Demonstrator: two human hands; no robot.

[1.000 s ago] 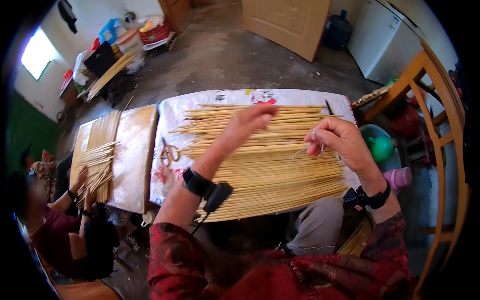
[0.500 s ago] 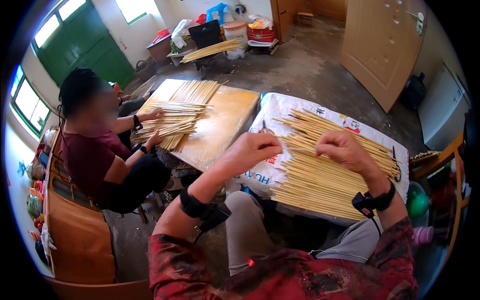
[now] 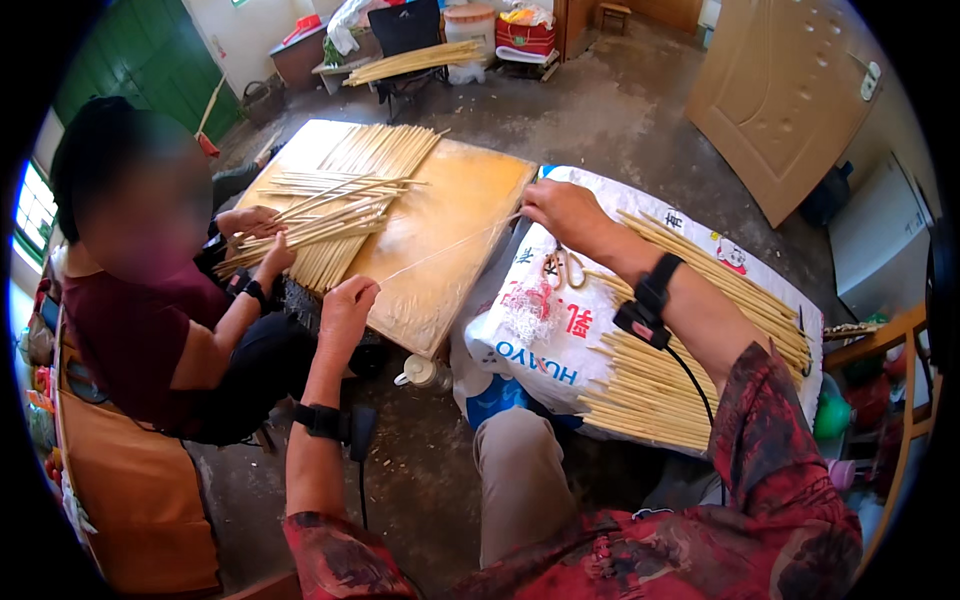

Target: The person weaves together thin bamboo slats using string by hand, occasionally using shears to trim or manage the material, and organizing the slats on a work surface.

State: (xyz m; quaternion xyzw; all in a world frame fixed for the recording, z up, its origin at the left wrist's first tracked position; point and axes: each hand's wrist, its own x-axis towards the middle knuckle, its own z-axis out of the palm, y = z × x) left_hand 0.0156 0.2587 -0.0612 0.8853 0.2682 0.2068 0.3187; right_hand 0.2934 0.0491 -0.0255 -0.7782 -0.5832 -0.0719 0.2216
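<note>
My left hand [image 3: 350,308] pinches one end of a thin pale string [image 3: 450,245] near the wooden board's edge. My right hand [image 3: 558,210] is raised above the white printed sack [image 3: 520,350], pinching the same string, which stretches diagonally between both hands. Long tan sticks [image 3: 660,390] lie in rows on the sack, partly hidden under my right arm. Scissors with brown handles [image 3: 570,268] and a loose tangle of white string [image 3: 530,305] rest on the sack below my right hand.
A co-worker [image 3: 150,330] at the left holds pale sticks [image 3: 330,220] over a wooden board [image 3: 460,180]. A lidded jug [image 3: 425,373] stands below the board. A wooden frame [image 3: 905,340] is at the right. Behind are an open door [image 3: 770,90] and a chair [image 3: 400,25] with sticks.
The view has swung left. My hands have moved off the middle of the stick rows and apart, left hand leftward, right hand forward and up, with the string now stretched between them.
</note>
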